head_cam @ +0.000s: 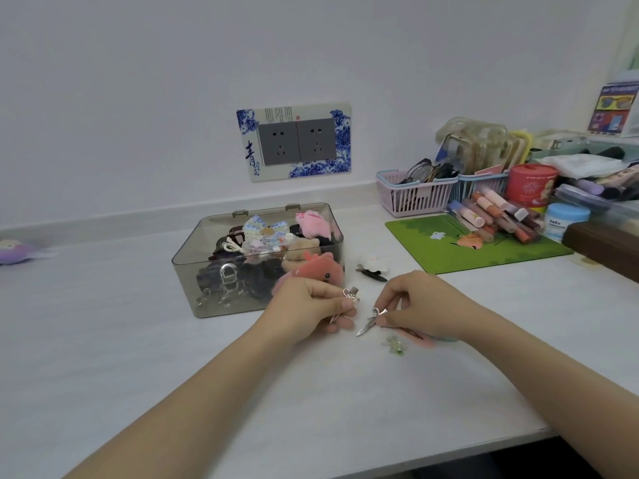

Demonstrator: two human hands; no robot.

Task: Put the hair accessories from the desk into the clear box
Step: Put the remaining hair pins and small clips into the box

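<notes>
Silver scissor-shaped clip (352,296) pinched in the left hand (316,307), fingers curled round it, just off the front right corner of the clear box (207,271). Second silver clip (370,321) pinched by the right hand (420,307), its tip angled down to the white counter (138,340), just beside the left hand's fingertips. Both hands close together, in front of and to the right of the box.

Under the right hand: a small green clip (394,344) lying on the counter, and a pink flat piece (420,340) partly hidden beneath the palm. Beyond the hands, near the box's right wall, a black clip with a white flower (372,266), apart from both hands.

Inside the box, lid open at the back: pink plush clips, a blue bow, dark scrunchies, metal clasps, piled nearly to the rim.

Further right, well apart from the hands: green mat (466,250), pink basket (411,197) with glasses, tubes of cosmetics, red tin (530,183). On the wall behind the box, a double socket (297,141) in a blue-and-white surround. Far left on the counter, a purple plush thing (15,252).
</notes>
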